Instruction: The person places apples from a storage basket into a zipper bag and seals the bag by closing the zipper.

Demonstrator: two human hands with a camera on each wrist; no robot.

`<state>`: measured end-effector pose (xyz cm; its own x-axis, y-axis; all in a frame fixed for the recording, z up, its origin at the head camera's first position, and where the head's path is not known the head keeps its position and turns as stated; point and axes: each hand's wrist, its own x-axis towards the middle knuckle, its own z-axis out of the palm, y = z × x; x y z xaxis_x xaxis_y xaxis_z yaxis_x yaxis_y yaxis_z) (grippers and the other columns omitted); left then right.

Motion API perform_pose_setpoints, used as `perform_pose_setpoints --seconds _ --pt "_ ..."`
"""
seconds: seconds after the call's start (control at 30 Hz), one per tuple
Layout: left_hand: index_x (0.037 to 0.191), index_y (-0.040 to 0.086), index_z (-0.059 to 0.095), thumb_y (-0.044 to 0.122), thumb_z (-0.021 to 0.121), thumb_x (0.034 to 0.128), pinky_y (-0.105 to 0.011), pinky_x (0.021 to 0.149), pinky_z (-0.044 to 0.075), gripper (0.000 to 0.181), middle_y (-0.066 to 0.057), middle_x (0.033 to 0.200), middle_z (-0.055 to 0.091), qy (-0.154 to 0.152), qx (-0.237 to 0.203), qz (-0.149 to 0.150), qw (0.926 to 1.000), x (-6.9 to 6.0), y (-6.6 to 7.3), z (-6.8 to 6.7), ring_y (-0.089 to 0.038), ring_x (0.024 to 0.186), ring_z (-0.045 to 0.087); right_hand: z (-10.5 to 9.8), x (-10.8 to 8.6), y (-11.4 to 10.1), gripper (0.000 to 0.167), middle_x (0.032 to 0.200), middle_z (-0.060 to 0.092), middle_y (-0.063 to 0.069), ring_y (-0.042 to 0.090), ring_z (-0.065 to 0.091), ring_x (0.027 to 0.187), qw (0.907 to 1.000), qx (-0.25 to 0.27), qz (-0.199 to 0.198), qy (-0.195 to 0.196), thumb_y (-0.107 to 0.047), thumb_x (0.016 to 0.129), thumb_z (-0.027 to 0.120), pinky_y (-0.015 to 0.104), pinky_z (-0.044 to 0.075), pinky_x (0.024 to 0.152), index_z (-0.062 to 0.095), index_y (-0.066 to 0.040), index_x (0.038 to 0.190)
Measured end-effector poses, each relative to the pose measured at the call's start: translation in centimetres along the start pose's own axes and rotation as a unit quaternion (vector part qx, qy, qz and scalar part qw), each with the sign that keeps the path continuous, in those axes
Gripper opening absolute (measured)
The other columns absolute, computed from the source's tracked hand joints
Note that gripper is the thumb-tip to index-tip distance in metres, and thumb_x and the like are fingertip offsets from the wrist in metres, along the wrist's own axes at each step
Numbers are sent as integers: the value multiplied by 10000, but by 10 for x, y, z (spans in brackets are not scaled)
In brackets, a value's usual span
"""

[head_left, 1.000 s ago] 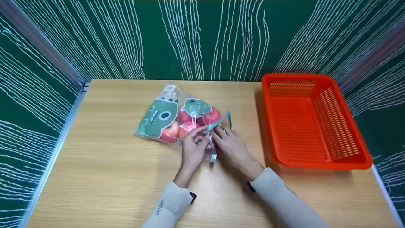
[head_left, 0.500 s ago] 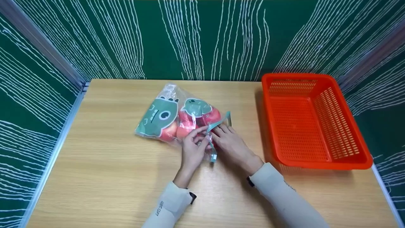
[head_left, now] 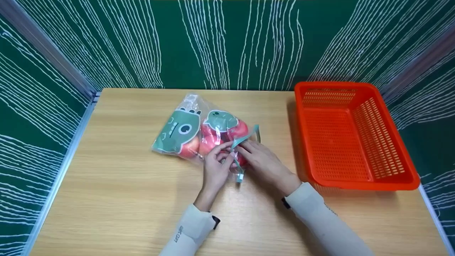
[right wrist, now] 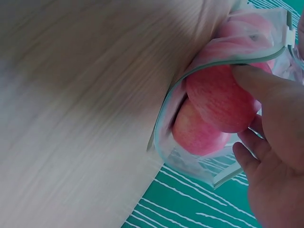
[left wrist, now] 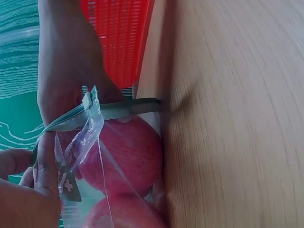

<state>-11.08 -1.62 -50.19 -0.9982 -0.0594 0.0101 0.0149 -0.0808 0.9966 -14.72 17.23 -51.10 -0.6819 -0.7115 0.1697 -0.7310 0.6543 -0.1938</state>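
A clear zip bag printed with green cartoon figures lies on the table, with several red apples inside. Its green-edged mouth gapes to the right. My left hand pinches the near side of that edge between thumb and fingers, as the left wrist view also shows. Reaching into the mouth, my right hand grips one apple, thumb on one side and fingers on the other. Another apple rests against it. The white slider sits at the end of the zip edge.
An orange-red plastic basket with slotted walls stands on the right of the wooden table, and nothing shows inside it. Green panels with white wavy lines rise behind and at both sides.
My right hand has shifted slightly at the bag's mouth, and more of a red apple shows beside its fingers. The left hand keeps its place on the bag's edge.
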Motion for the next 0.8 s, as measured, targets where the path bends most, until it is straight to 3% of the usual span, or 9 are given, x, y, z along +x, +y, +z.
perform_pose_setpoints --seconds 0.27,0.43,0.63,0.8 --pt "1314 -30 688 -56 649 972 -264 700 643 346 -178 1144 656 -16 118 -37 9999 -1 1 0 -158 813 682 0 -7 4 927 1696 372 104 306 389 1541 9992 221 319 -69 -78 875 853 514 444 1191 361 -160 1656" --pt "1314 -23 691 -55 642 971 -270 703 645 349 -177 1152 656 -33 173 0 9998 0 0 -1 -169 819 689 -1 -9 7 977 1694 373 88 300 426 1515 9982 478 286 226 -111 863 873 517 477 1167 330 -202 1671" --pt "1309 -36 692 -67 637 960 -280 691 649 354 -183 1139 660 -31 213 130 9997 0 0 -1 -181 810 692 -6 -9 9 887 1597 487 135 322 532 1429 9982 197 231 515 -173 850 900 498 538 1100 436 -168 1606" --pt "1311 -42 685 -59 639 970 -297 692 652 344 -176 1143 651 -55 174 149 9997 -1 -1 -2 -184 819 688 -13 -13 9 809 1527 545 172 356 583 1364 9960 140 652 590 -142 848 899 530 541 1093 491 -124 1546"
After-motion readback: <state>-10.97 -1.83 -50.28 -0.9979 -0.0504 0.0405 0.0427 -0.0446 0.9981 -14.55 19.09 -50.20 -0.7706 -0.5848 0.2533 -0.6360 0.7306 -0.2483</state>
